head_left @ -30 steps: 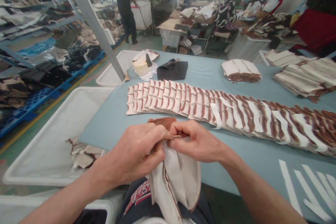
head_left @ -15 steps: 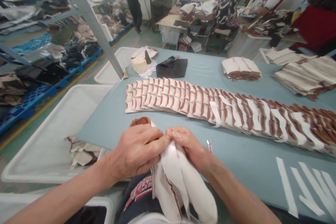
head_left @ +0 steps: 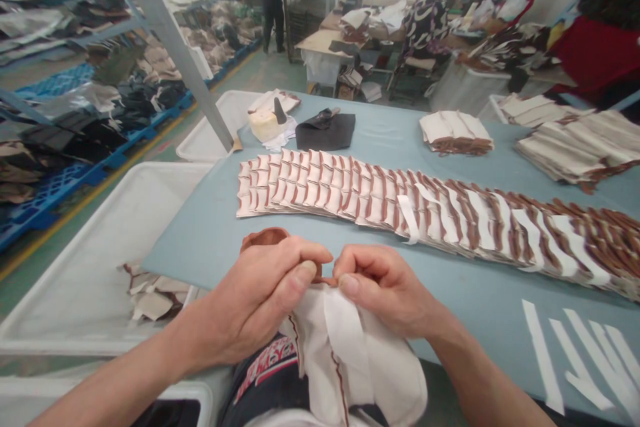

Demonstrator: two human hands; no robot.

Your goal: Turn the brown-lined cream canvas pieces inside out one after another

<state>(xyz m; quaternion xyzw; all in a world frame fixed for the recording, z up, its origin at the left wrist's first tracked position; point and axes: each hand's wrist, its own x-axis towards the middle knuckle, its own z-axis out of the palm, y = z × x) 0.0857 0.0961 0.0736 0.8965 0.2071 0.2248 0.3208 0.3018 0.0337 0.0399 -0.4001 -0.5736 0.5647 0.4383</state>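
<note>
Between my two hands is a cream fabric piece with brown edging [head_left: 320, 353], draped down over my lap. My left hand [head_left: 270, 287] pinches its top brown edge between thumb and fingers. My right hand [head_left: 380, 287] is closed on the same edge, just to the right. A white strip [head_left: 345, 323] hangs down the front of the piece from beneath my fingers. Behind my left hand a brown curled part [head_left: 264, 238] shows. Beyond my hands a long row of overlapping cream and brown pieces [head_left: 320, 183] lies across the blue table [head_left: 200, 233].
White strips [head_left: 543, 357] lie at the table's right front. Farther back are a black cloth [head_left: 326, 132], a yellowish block [head_left: 264, 125] and a stack of cream pieces [head_left: 455, 132]. White bins [head_left: 100, 253] stand left, beside a metal post [head_left: 170, 40]. A person sits working [head_left: 425, 23] in the background.
My hands have drawn slightly apart along the brown edge, exposing a short stretch of it. The fabric has spread wider over my lap. A person in the background has moved a little right.
</note>
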